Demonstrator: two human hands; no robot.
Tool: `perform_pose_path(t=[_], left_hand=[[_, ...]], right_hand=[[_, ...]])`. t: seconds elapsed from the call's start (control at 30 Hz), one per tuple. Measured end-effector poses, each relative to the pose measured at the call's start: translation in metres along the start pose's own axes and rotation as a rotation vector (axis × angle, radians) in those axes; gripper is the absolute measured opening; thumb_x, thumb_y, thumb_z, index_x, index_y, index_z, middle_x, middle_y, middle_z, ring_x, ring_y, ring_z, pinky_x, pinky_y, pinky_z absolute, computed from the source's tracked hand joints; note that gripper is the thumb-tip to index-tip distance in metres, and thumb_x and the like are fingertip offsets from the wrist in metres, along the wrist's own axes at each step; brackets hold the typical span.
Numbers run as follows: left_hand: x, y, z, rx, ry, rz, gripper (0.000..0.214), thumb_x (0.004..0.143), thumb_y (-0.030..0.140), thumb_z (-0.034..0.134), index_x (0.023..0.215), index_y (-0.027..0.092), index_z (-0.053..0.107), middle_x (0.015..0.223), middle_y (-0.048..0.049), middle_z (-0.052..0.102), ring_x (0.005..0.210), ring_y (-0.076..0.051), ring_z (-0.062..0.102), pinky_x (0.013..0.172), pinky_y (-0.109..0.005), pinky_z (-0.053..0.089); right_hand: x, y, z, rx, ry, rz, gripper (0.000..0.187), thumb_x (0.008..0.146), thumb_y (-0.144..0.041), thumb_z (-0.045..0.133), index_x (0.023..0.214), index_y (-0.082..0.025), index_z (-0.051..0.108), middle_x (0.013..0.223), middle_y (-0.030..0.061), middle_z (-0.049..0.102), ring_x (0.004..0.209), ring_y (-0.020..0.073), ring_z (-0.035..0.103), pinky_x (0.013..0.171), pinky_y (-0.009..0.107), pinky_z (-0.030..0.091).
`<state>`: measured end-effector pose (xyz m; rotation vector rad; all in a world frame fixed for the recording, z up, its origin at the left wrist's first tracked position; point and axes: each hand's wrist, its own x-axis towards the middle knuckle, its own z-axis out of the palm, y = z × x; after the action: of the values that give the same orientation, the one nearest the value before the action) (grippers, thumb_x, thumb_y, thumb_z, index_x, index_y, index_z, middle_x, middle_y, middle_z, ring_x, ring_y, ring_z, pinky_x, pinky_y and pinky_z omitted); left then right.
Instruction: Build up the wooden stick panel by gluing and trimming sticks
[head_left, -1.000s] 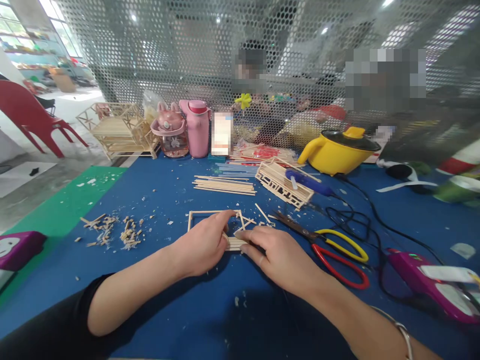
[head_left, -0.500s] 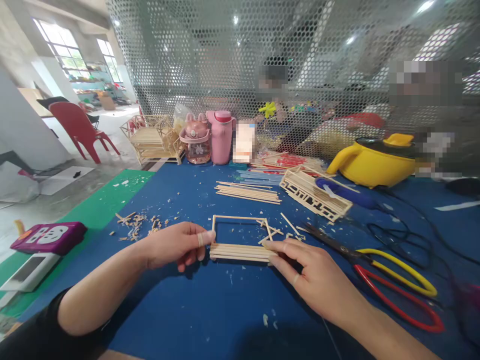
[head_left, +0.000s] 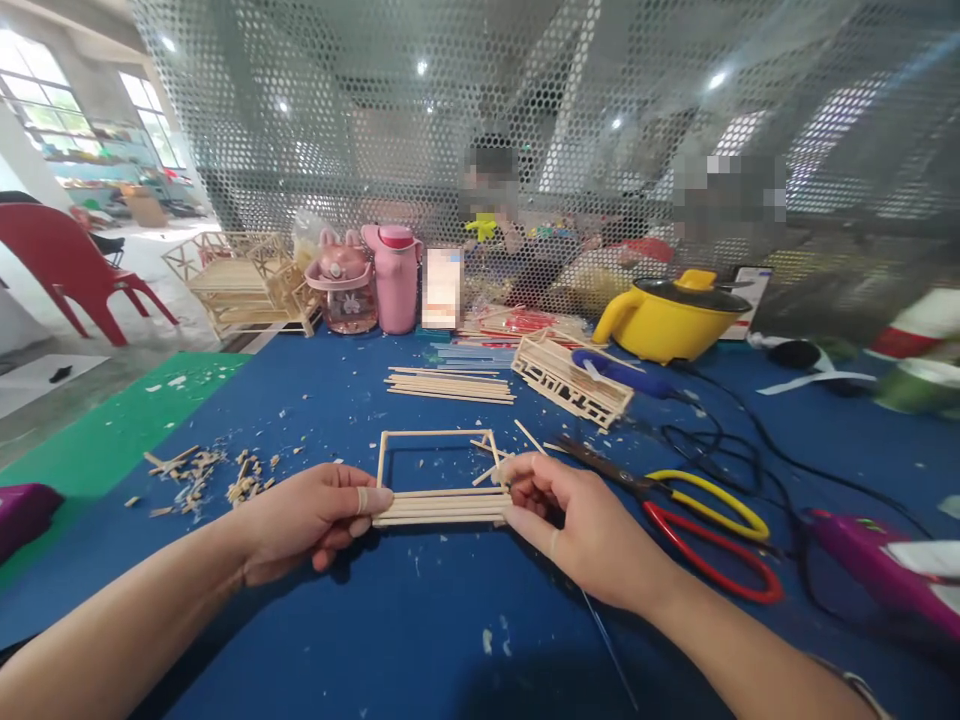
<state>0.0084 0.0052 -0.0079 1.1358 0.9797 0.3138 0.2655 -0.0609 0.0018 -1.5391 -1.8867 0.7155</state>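
A rectangular frame of thin wooden sticks [head_left: 437, 434] lies on the blue mat, with a band of several sticks [head_left: 442, 505] side by side along its near edge. My left hand [head_left: 311, 515] pinches the left end of that band between thumb and fingers. My right hand [head_left: 585, 530] grips the right end, fingers curled round it. Both hands rest low on the mat.
Red-and-yellow scissors [head_left: 694, 520] lie right of my right hand. Behind are a stick bundle [head_left: 450, 385], a small stick lattice [head_left: 570, 380], a blue glue gun [head_left: 622, 373], a yellow pot [head_left: 667, 320], black cables, pink bottles [head_left: 394, 275], wood scraps [head_left: 202, 475]. People sit behind the mesh screen.
My hands have spread from the middle of the stick frame to its two ends. The head view swung sideways and back; the frame stays on the mat.
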Motion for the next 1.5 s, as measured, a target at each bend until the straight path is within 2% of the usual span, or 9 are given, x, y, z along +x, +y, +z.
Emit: perform_pose_path(t=[0.13, 0.4, 0.6, 0.77, 0.9, 1.03, 1.2, 1.37, 1.5], left_hand=[[0.004, -0.002, -0.001, -0.039, 0.010, -0.005, 0.040, 0.071, 0.050, 0.070, 0.063, 0.016, 0.049, 0.047, 0.0093, 0.039, 0.035, -0.002, 0.022, 0.032, -0.014, 0.021], [0.005, 0.003, -0.004, -0.150, 0.083, -0.040, 0.035, 0.083, 0.050, 0.055, 0.078, 0.015, 0.056, 0.048, 0.0079, 0.044, 0.036, -0.004, 0.028, 0.034, -0.014, 0.031], [0.005, 0.000, -0.004, -0.150, 0.087, -0.048, 0.036, 0.077, 0.050, 0.064, 0.073, 0.016, 0.055, 0.047, 0.0085, 0.043, 0.034, -0.003, 0.032, 0.034, -0.013, 0.032], [0.005, -0.002, -0.001, -0.111, 0.110, -0.061, 0.042, 0.077, 0.057, 0.061, 0.071, 0.016, 0.052, 0.044, 0.0097, 0.041, 0.033, -0.002, 0.033, 0.036, -0.013, 0.034], [0.005, -0.004, 0.001, -0.068, 0.152, -0.056, 0.045, 0.076, 0.060, 0.061, 0.071, 0.016, 0.051, 0.046, 0.0098, 0.042, 0.034, -0.002, 0.032, 0.037, -0.014, 0.037], [0.005, -0.005, 0.002, -0.063, 0.171, -0.060, 0.047, 0.072, 0.062, 0.063, 0.075, 0.016, 0.053, 0.049, 0.0100, 0.043, 0.035, -0.002, 0.031, 0.037, -0.014, 0.037], [0.005, -0.004, 0.003, -0.048, 0.165, -0.051, 0.047, 0.073, 0.062, 0.063, 0.079, 0.016, 0.055, 0.044, 0.0109, 0.039, 0.035, -0.002, 0.030, 0.037, -0.013, 0.034], [0.005, -0.004, 0.002, -0.045, 0.152, -0.070, 0.046, 0.075, 0.062, 0.061, 0.076, 0.016, 0.054, 0.040, 0.0109, 0.037, 0.034, -0.003, 0.030, 0.037, -0.014, 0.034], [0.005, -0.002, 0.002, -0.059, 0.148, -0.057, 0.044, 0.075, 0.060, 0.061, 0.074, 0.016, 0.053, 0.045, 0.0095, 0.042, 0.035, -0.003, 0.032, 0.038, -0.014, 0.036]], right_hand=[[0.002, -0.003, -0.003, -0.038, -0.029, 0.002, 0.010, 0.081, -0.025, 0.056, 0.085, -0.020, 0.064, 0.069, -0.0015, 0.063, 0.062, 0.0118, 0.056, 0.060, 0.023, 0.047], [0.006, 0.007, -0.001, -0.102, -0.052, 0.077, 0.020, 0.084, -0.037, 0.055, 0.096, -0.026, 0.067, 0.077, -0.0025, 0.071, 0.069, 0.0142, 0.065, 0.063, 0.023, 0.050], [0.009, 0.011, -0.001, -0.095, -0.085, 0.060, 0.025, 0.085, -0.038, 0.053, 0.103, -0.026, 0.067, 0.076, -0.0018, 0.071, 0.068, 0.0146, 0.065, 0.062, 0.023, 0.051], [0.007, 0.006, -0.004, -0.095, -0.121, 0.089, 0.028, 0.088, -0.037, 0.050, 0.111, -0.026, 0.063, 0.078, -0.0012, 0.069, 0.069, 0.0143, 0.063, 0.062, 0.023, 0.050], [0.005, -0.002, -0.008, -0.135, -0.170, 0.078, 0.027, 0.090, -0.033, 0.046, 0.112, -0.029, 0.061, 0.092, 0.0002, 0.069, 0.082, 0.0160, 0.063, 0.072, 0.026, 0.048], [0.006, -0.008, -0.010, -0.143, -0.222, 0.056, 0.018, 0.092, -0.030, 0.043, 0.097, -0.026, 0.060, 0.075, -0.0023, 0.063, 0.068, 0.0132, 0.057, 0.063, 0.024, 0.044], [0.007, -0.007, -0.009, -0.138, -0.212, 0.041, 0.017, 0.092, -0.027, 0.044, 0.095, -0.023, 0.060, 0.068, -0.0032, 0.059, 0.060, 0.0113, 0.054, 0.055, 0.022, 0.044], [0.000, -0.002, -0.008, -0.355, -0.128, -0.124, 0.034, 0.094, -0.027, 0.042, 0.122, -0.022, 0.059, 0.109, 0.0075, 0.068, 0.100, 0.0204, 0.062, 0.087, 0.033, 0.050], [-0.003, 0.005, -0.005, -0.506, -0.109, -0.180, 0.038, 0.095, -0.028, 0.038, 0.128, -0.021, 0.057, 0.113, 0.0103, 0.067, 0.105, 0.0239, 0.062, 0.088, 0.039, 0.052]])
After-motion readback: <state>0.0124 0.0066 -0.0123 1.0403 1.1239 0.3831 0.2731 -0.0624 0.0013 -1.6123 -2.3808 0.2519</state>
